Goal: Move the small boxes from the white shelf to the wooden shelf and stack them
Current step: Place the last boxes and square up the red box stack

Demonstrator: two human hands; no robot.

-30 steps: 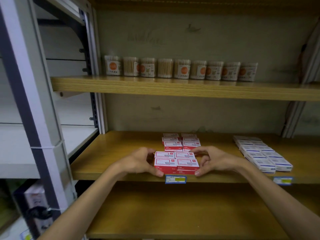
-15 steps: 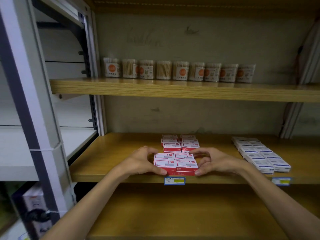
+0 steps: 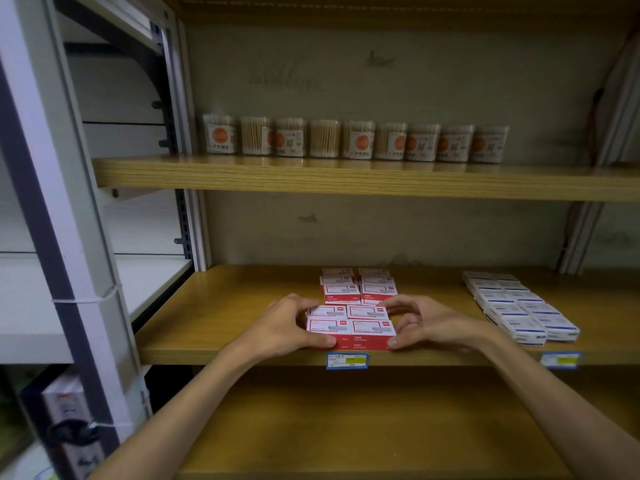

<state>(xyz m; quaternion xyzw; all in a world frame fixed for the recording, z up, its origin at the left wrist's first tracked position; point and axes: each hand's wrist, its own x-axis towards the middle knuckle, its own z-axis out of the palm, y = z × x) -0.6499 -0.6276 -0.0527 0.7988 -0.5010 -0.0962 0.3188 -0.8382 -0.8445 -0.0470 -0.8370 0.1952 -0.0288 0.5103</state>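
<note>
There is a single view, from a wide-angle camera on the person's head, facing forward and slightly down into a wooden shelf [image 3: 242, 313] at close range, about an arm's reach away. The middle board sits at the centre of the picture, with the board above it and the one below both in frame, and both forearms reach in from the bottom edge. The white shelf [image 3: 152, 282] stands at the left edge, and straight lines bow near the borders.
</note>
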